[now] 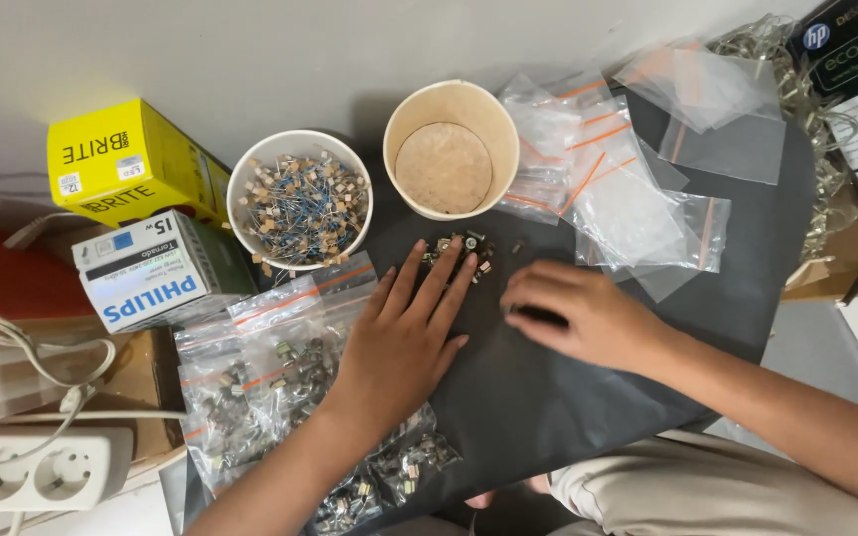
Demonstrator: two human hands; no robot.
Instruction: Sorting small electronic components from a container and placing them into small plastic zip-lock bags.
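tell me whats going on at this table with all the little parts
A person sits at a dark sheet. The left hand lies flat, fingertips on a small pile of electronic parts. The right hand presses down beside it. One paper cup holds parts, another is empty; filled bags lie left, empty bags right.

Small parts (457,250) too tiny to identify; right hand (573,316) perhaps covers a dark piece.
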